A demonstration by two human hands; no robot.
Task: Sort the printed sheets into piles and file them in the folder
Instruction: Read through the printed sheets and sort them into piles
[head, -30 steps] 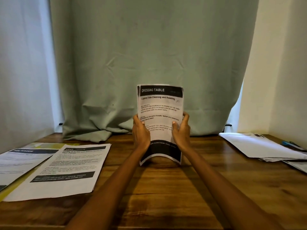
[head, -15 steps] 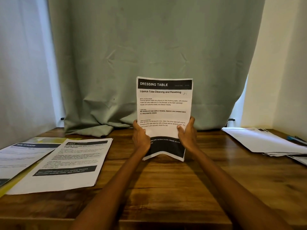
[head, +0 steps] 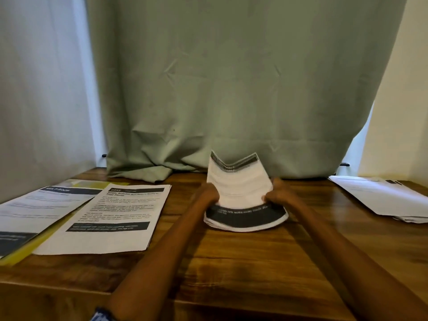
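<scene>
A printed sheet with black header and footer bands point(head: 239, 188) leans back over the middle of the wooden table, bowed, its lower edge on the wood. My left hand point(head: 208, 193) grips its left edge and my right hand point(head: 280, 193) grips its right edge. On the left lies a pile of printed sheets point(head: 111, 218). Beside it another sheet point(head: 34, 212) rests on a yellow folder point(head: 25, 251). A further stack of sheets point(head: 382, 198) lies at the right.
A green curtain point(head: 231, 89) hangs behind the table and bunches on its back edge. White walls close in the left and right sides. The wooden table point(head: 231, 262) runs to a front edge near me.
The sheet was held upright facing me; now it has dropped toward the table and tipped back, still between both hands. The view has tilted upward.
</scene>
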